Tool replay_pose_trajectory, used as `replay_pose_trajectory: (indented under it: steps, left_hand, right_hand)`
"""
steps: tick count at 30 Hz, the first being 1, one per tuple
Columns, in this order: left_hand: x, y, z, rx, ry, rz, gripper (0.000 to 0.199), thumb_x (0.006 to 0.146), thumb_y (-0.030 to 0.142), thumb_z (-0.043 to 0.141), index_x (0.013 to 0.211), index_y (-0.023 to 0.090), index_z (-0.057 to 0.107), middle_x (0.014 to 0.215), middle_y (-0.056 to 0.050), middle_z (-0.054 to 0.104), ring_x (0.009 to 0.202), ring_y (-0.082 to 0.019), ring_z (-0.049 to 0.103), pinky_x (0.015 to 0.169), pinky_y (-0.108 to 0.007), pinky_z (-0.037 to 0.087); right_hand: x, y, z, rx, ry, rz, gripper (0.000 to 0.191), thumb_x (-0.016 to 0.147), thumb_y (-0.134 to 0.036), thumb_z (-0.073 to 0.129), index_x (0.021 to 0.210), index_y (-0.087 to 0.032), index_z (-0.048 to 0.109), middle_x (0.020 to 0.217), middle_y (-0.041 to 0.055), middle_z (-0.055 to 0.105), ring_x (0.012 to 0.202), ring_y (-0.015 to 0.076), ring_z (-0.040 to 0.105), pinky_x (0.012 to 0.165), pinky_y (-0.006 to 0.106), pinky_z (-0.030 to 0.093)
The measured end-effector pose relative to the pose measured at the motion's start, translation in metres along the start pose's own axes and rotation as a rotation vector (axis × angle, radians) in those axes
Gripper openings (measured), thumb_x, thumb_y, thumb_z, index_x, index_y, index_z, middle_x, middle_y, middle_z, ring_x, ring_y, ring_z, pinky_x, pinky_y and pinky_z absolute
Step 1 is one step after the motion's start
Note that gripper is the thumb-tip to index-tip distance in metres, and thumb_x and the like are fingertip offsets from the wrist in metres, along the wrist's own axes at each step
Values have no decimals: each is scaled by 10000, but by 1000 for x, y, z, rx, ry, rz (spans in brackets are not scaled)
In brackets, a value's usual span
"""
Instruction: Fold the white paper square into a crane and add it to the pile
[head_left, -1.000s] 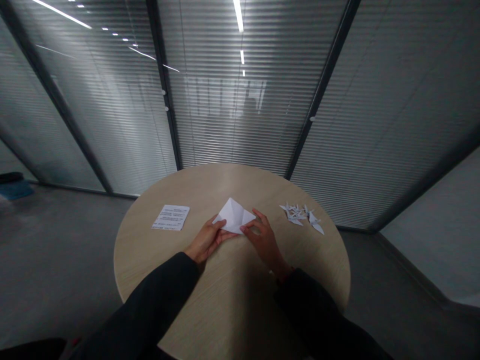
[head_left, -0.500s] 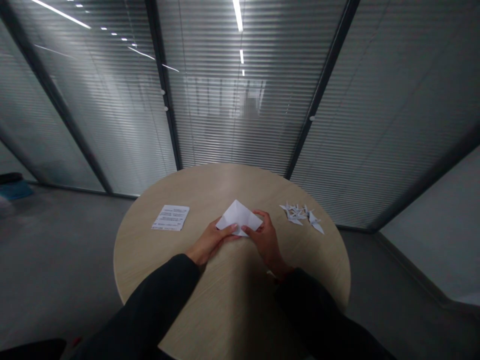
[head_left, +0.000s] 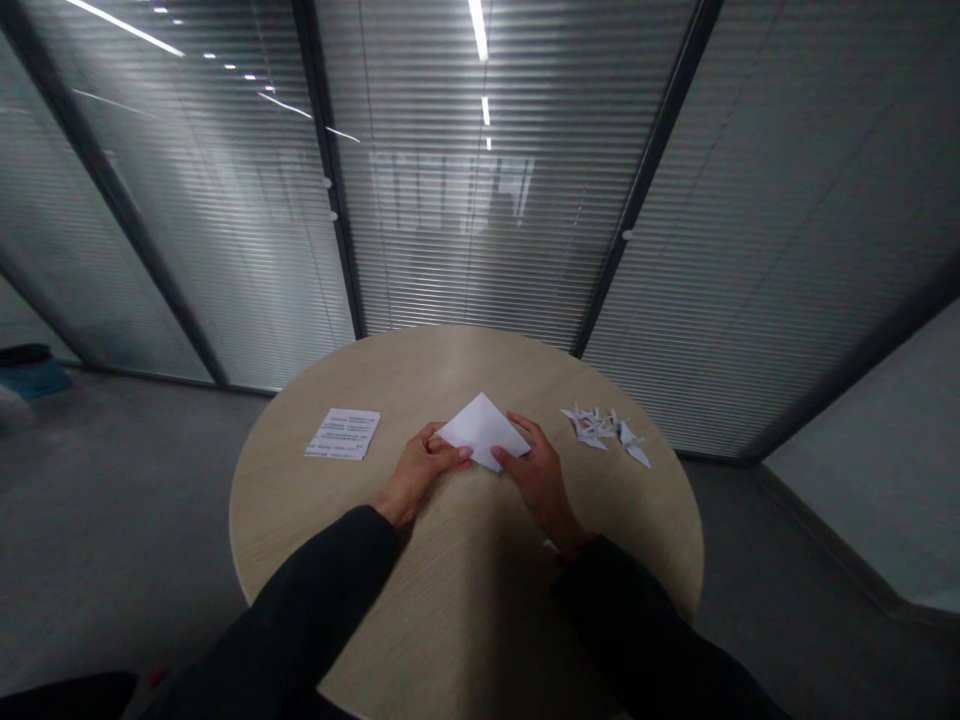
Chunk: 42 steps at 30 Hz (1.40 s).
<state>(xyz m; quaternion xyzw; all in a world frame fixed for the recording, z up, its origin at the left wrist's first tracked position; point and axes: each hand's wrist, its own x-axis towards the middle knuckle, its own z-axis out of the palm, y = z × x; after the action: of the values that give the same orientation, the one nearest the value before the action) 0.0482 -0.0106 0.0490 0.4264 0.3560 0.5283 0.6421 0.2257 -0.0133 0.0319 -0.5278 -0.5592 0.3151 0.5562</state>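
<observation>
A folded square of white paper (head_left: 482, 428) is held over the middle of the round table, one corner pointing away from me. My left hand (head_left: 427, 466) grips its left side, thumb on the near left edge and fingers partly behind it. On the right side, my right hand (head_left: 534, 470) pinches the paper with the thumb on top; some of its fingers are hidden beneath. To the right lies a small heap of folded white paper cranes (head_left: 592, 425), with one crane (head_left: 634, 443) at its right edge.
A stack of printed paper sheets (head_left: 343, 434) lies on the left of the round wooden table (head_left: 300, 530). Behind the table stands a glass partition with blinds (head_left: 465, 270). A blue object with a dark top (head_left: 34, 375) is on the floor at far left.
The paper has turned slightly and lies flatter, its near corner now showing between my thumbs. My hands have moved a little apart, and the right one has shifted slightly right.
</observation>
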Motion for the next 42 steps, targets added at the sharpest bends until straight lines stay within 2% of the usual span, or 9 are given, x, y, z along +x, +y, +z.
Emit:
replay_pose_trajectory:
  steps: [5, 9, 13, 17, 21, 42]
  left_hand:
    - [1, 1, 1, 66, 49, 22, 394, 546, 286, 863, 814, 106, 638, 655, 4, 644, 568, -96, 589, 574, -203, 479]
    - [2, 2, 1, 59, 65, 28, 436, 529, 276, 869, 861, 104, 644, 658, 2, 658, 559, -98, 597, 572, -206, 486]
    - [3, 2, 0, 58, 59, 27, 470, 540, 253, 869, 926, 109, 644, 643, 5, 670, 542, -98, 605, 549, -195, 483]
    - [2, 4, -3, 28, 26, 11, 445, 565, 247, 862, 936, 107, 660, 700, -24, 710, 615, -116, 655, 631, -208, 524]
    - [3, 7, -6, -10, -19, -2, 405, 581, 230, 856, 926, 109, 682, 811, -58, 743, 723, -137, 690, 751, -235, 542]
    - [2, 14, -7, 35, -32, -49, 317, 602, 255, 839, 849, 94, 723, 839, -91, 747, 717, -145, 690, 779, -262, 546]
  right_hand:
    - [-1, -5, 0, -48, 11, 39, 527, 666, -404, 722, 1129, -190, 592, 949, 68, 707, 718, 210, 648, 639, 318, 516]
    - [-1, -5, -1, -41, 12, 23, 499, 652, -427, 730, 1066, -176, 610, 973, 86, 705, 765, 222, 656, 662, 319, 520]
    - [0, -6, -3, -36, -26, 34, 456, 658, -440, 722, 1014, -168, 636, 886, 69, 712, 710, 202, 644, 615, 290, 503]
    - [0, -10, -8, -67, -56, 43, 372, 676, -454, 698, 907, -164, 675, 800, 44, 705, 664, 182, 620, 587, 272, 476]
    - [0, -14, -11, -62, -53, 70, 379, 665, -453, 703, 887, -146, 697, 771, 48, 706, 657, 186, 613, 580, 269, 467]
    - [3, -13, -15, -24, -56, 81, 398, 646, -446, 715, 886, -129, 709, 729, 47, 695, 612, 173, 587, 560, 266, 446]
